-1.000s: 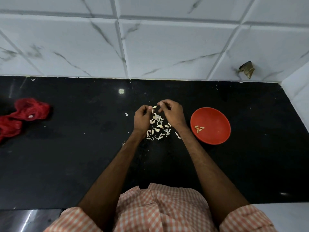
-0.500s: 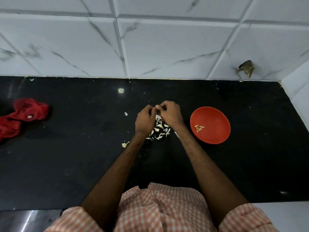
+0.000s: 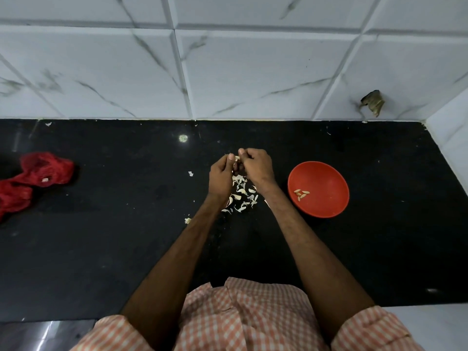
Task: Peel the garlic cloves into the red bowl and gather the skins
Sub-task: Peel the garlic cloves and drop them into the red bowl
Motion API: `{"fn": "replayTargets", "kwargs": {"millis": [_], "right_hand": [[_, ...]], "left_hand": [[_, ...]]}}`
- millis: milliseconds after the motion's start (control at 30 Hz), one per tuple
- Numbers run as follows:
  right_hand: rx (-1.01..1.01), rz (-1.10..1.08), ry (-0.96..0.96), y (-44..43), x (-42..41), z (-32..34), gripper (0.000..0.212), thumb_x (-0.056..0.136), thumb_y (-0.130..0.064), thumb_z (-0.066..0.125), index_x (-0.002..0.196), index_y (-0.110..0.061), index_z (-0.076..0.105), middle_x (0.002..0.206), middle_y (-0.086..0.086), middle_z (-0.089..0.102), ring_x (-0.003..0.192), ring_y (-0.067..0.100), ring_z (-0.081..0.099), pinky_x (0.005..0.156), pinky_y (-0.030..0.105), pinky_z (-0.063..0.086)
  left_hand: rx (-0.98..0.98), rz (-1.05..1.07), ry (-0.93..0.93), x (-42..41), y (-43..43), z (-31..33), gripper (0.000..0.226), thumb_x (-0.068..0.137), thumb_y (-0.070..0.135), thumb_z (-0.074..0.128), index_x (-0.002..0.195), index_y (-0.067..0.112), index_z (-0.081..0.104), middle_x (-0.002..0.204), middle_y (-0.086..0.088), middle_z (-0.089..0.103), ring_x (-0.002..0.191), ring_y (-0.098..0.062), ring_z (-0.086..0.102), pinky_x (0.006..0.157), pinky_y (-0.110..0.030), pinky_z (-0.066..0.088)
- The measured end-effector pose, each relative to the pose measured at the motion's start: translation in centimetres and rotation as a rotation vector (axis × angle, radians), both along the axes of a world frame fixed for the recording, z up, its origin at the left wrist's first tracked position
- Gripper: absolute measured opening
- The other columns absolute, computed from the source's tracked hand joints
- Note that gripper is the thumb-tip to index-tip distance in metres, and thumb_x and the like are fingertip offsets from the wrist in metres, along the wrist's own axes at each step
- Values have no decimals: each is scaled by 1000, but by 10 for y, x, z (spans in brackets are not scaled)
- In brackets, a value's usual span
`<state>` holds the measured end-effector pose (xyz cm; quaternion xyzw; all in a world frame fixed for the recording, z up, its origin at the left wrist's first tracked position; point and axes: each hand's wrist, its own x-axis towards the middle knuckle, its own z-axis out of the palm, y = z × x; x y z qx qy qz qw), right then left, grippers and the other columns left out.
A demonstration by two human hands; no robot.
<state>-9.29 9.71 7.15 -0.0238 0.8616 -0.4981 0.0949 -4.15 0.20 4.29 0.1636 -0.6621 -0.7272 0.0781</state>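
Both forearms I'm working reach out over the black counter (image 3: 101, 236). Loose skins (image 3: 241, 196) lie heaped under the wrists. Just beyond, I have the left hand (image 3: 220, 177) and right hand (image 3: 257, 167) meeting, fingers curled, pinching one pale garlic clove (image 3: 236, 158). Right of them sits the red bowl (image 3: 329, 178), a few peeled cloves (image 3: 301, 194) inside.

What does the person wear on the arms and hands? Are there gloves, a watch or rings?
No gloves: the left hand and right hand are bare, and no watch or ring shows. The forearms are bare too. Short sleeves, checked in orange-pink and white, cover only the upper arms: left sleeve, right sleeve.
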Motion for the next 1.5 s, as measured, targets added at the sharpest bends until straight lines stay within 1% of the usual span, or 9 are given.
{"fn": "replayTargets", "kwargs": {"millis": [67, 167, 367, 500, 667, 833, 967, 1067, 1500], "right_hand": [[-75, 10, 15, 2, 4, 3, 29, 100, -25, 60, 77, -10, 70, 70, 6, 70, 58, 10, 63, 59, 33, 55], [-206, -12, -20, 4, 6, 4, 22, 98, -21, 63, 84, -6, 72, 75, 10, 70, 59, 14, 64, 51, 24, 50], [-373, -7, -143, 9, 7, 2, 14, 98, -10, 61, 101, -6, 74, 84, 2, 70, 73, 5, 66, 59, 19, 51], [-397, 1, -167, 13, 7, 0, 17, 96, -1, 61, 108, -2, 73, 95, 3, 72, 82, 3, 68, 65, 19, 54], [-406, -8, -162, 16, 8, -2, 17, 90, 5, 66, 101, -5, 74, 96, 5, 74, 80, 6, 68, 68, 19, 55], [-363, -14, -115, 18, 9, -4, 17, 83, 5, 74, 88, -12, 71, 83, 4, 73, 69, 7, 69, 67, 21, 57], [-300, -2, -51, 17, 9, -2, 19, 80, 2, 78, 83, -15, 71, 79, 4, 73, 66, 8, 71, 66, 22, 58], [-262, 7, -28, 16, 9, 0, 15, 80, 1, 79, 85, -12, 71, 80, 4, 73, 65, 6, 70, 64, 19, 56], [-91, 24, 87, 11, 7, -3, 7, 85, -6, 76, 87, -11, 73, 81, -3, 71, 77, 10, 70, 70, 20, 58]], "left_hand": [[25, 8, 2, -2, -4, 0, 35, 106, 27, 43, 90, 2, 63, 76, -5, 57, 69, -12, 53, 64, -28, 46], [14, -28, 0, -2, -8, -3, 37, 105, 31, 44, 84, 9, 65, 73, -1, 60, 70, -15, 55, 67, -33, 46], [-9, 10, -49, 2, -13, -12, 30, 96, 40, 54, 72, 26, 66, 73, -8, 61, 75, -28, 56, 72, -45, 46], [-153, 23, -40, 4, -16, -14, 9, 98, 14, 59, 103, 11, 66, 87, -1, 67, 79, -17, 61, 76, -38, 51], [-290, 1, -30, 7, -20, -15, 36, 92, 13, 68, 127, 14, 59, 105, 9, 69, 96, -13, 69, 84, -28, 56], [-266, 5, 60, 7, -18, -8, 16, 95, 13, 65, 110, 10, 70, 99, 0, 74, 89, -19, 71, 79, -33, 59], [-226, 39, 51, 9, -18, -6, 8, 94, 12, 65, 99, 10, 72, 75, -9, 70, 63, -19, 65, 54, -32, 53], [-190, 20, 24, 11, -18, -3, 8, 95, 15, 64, 101, 14, 69, 70, -10, 67, 59, -14, 63, 43, -27, 47], [-150, 36, 120, 13, -11, 3, 9, 97, 10, 62, 89, 7, 59, 84, -12, 70, 66, -23, 68, 40, -27, 47]]}}
